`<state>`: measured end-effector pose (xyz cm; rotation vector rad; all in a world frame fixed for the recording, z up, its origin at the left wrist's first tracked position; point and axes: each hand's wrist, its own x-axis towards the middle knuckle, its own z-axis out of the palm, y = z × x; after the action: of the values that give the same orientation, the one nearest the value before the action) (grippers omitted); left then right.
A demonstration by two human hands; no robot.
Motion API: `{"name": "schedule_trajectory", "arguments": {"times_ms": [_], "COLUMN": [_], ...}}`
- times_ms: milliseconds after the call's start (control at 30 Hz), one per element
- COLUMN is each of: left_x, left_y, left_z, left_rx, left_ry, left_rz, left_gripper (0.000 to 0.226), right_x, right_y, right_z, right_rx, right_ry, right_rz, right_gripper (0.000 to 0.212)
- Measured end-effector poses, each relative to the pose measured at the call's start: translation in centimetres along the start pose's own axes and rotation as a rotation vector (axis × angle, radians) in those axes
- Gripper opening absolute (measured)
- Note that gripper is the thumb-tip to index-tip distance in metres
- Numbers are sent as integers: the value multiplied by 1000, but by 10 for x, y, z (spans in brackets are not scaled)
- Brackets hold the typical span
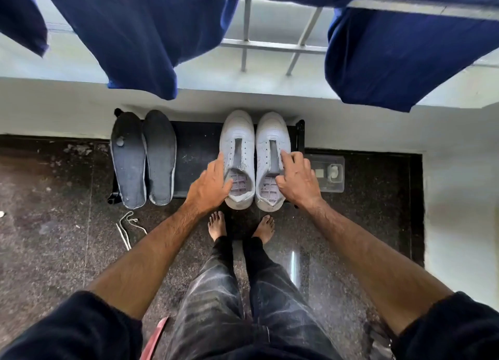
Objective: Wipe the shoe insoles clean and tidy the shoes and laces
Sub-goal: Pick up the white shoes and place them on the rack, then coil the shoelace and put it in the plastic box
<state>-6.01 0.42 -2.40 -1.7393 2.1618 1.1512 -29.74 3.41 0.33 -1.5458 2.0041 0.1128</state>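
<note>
Two white shoes without laces stand side by side on a black low rack (pixel 197 149), toes toward the wall. My left hand (pixel 209 182) grips the outer side of the left shoe (pixel 239 132), thumb hooked into its opening. My right hand (pixel 295 178) holds the right shoe (pixel 271 132) at its outer side, fingers on the eyelet edge and thumb in the opening. Two dark grey insoles (pixel 129 159) (pixel 160 154) lie next to each other on the left part of the rack. A white lace (pixel 127 231) lies loose on the floor below them.
Blue cloths (pixel 129 35) hang from a railing overhead, in front of a barred window. A clear plastic box (pixel 330 173) sits to the right of the rack. My bare feet (pixel 217 224) stand just in front of the shoes. A pink-red strip (pixel 155 338) shows at the bottom edge.
</note>
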Motion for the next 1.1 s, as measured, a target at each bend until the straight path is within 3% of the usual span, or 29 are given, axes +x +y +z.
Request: {"name": "schedule_trajectory", "arguments": {"times_ms": [100,233,533,800,1100], "left_x": [-23,-57,-147,-246,-288], "left_y": [1,-10,-95,-245,-409], "left_z": [-10,-19,-13,21,116], "left_rx": [201,284,188,38,-119], "left_ry": [145,247,311,299,238], "left_rz": [49,44,-10,-168,-408], "left_gripper": [75,78,72,68,64], "right_x": [-13,-22,-51,-103,-98], "right_y": [-17,-53,-159,-280,-369], "right_z": [-10,-11,44,174,354], "right_rx": [-50,-222,-226,-350,-415], "right_ry": [64,58,39,-138,-386], "right_rz": [-204,-481,-721,-843,-790], "right_gripper": [69,77,75,70,64]}}
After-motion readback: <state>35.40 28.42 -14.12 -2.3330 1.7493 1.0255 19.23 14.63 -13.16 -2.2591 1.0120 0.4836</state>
